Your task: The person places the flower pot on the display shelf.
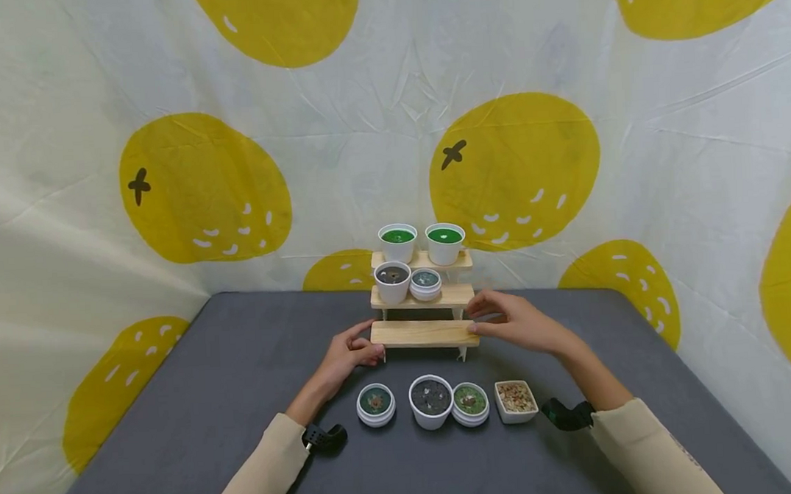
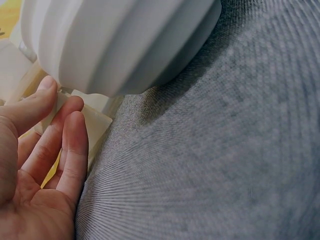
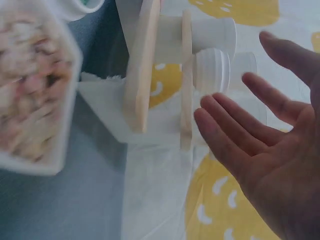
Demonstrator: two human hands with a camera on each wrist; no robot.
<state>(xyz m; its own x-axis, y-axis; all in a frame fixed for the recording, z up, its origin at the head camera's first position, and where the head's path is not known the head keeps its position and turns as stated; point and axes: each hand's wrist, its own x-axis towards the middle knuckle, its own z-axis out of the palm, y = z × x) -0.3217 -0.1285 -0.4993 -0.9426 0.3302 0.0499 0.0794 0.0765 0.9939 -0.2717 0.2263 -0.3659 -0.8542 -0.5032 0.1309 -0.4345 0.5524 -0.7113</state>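
A three-step wooden display stand (image 1: 426,334) stands at the far middle of the table. My left hand (image 1: 343,352) holds the left end of its lowest board, thumb at the front corner and forefinger at the back. In the left wrist view, this hand's thumb and fingers meet around the board's end, beside a ribbed white pot (image 2: 125,45). At the board's right end is my right hand (image 1: 514,321), its thumb by the corner. The right wrist view shows its fingers spread, holding nothing, beside the stand's boards (image 3: 142,75).
Two white cups with green contents (image 1: 398,243) (image 1: 445,243) top the stand. A dark-filled cup (image 1: 393,282) and a low jar (image 1: 426,284) share the middle step. In front sit low jars (image 1: 376,405) (image 1: 470,404), a cup (image 1: 431,402) and a square dish of chips (image 1: 516,401).
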